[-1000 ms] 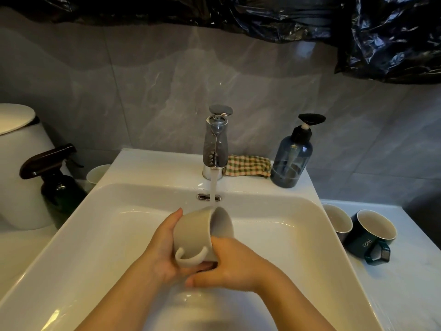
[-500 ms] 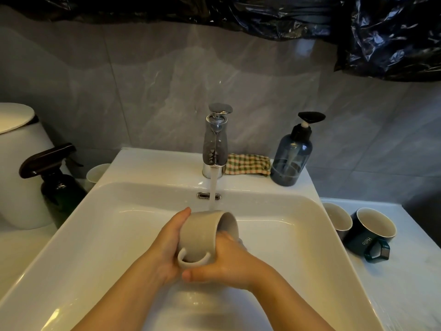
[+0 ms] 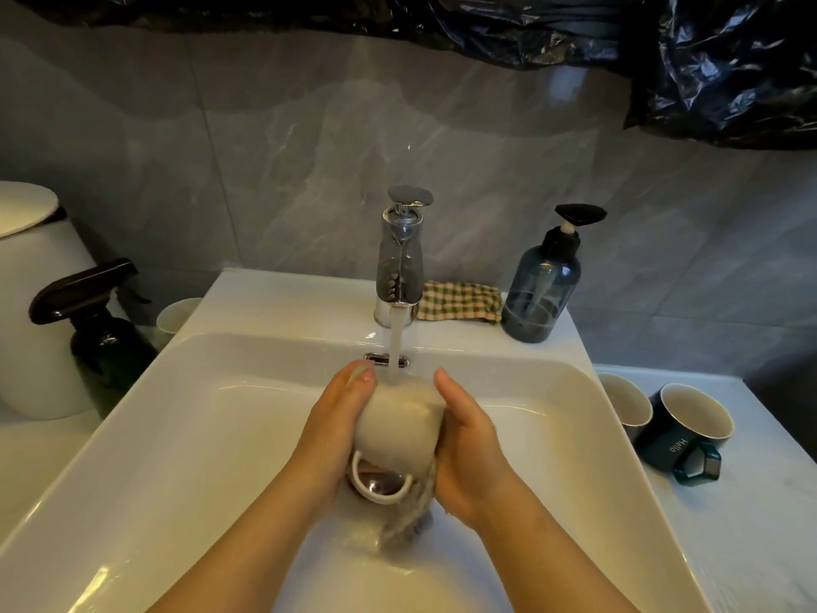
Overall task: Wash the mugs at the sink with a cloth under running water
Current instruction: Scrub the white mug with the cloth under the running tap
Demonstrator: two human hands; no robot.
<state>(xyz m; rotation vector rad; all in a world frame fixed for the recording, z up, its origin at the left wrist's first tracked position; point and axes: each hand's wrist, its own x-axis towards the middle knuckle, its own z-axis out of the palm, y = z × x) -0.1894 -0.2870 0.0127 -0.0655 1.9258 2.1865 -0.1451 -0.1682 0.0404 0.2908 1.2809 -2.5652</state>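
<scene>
Beige mug point(image 3: 398, 429) held under faucet point(image 3: 400, 258) stream over sink point(image 3: 199, 435), handle nearest the wearer; left grip point(image 3: 338, 429) and right grip point(image 3: 471, 444) both clasp its sides.

1. This looks like a home bathroom: a white ceramic washbasin point(image 3: 177, 435) has a single chrome tap point(image 3: 400, 267) at its far edge.
2. Grey marble-look tiles point(image 3: 309, 148) cover the far wall.
3. At far left stands a white lidded tank point(image 3: 31, 303), seemingly a toilet cistern.
4. A pump soap bottle point(image 3: 541, 285) sits on the far-right ledge, and a dark spray bottle point(image 3: 101, 338) stands left of the basin.
</scene>
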